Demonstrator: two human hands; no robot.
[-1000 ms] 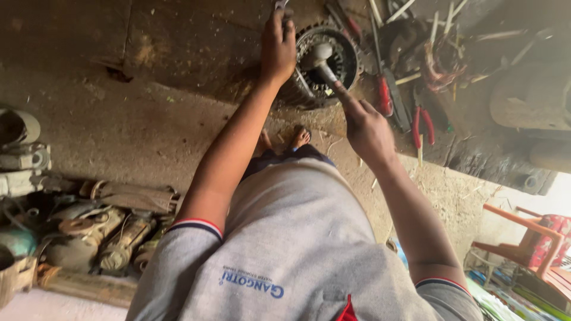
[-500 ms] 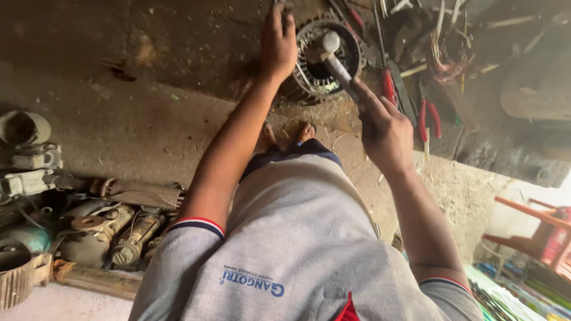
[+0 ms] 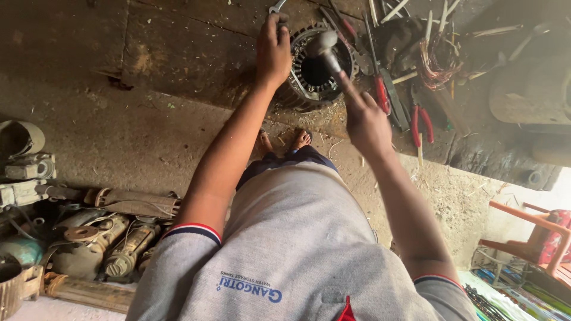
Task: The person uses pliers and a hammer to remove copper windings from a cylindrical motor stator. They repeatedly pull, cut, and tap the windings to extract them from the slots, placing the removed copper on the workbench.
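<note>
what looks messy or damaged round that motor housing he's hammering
Beside the round motor housing, a pulled-out tangle of copper wire lies among scattered pliers and screwdrivers. Wire scraps and debris litter the workbench.

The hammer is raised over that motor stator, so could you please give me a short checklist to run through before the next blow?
1. Right hand closed firmly on the hammer handle: ok.
2. Left hand steadying the stator at its rim: ok, though it grips a metal tool whose tip I cannot see.
3. Left fingers clear of the hammer's path: cannot tell; they sit close beside the head.
4. Stator resting flat on the wooden bench: ok, as far as the view shows.
5. Loose tools clear of the swing: not ok; red-handled pliers and a screwdriver lie right beside the stator.
6. Bare feet under the bench edge: not ok if something drops.
</note>
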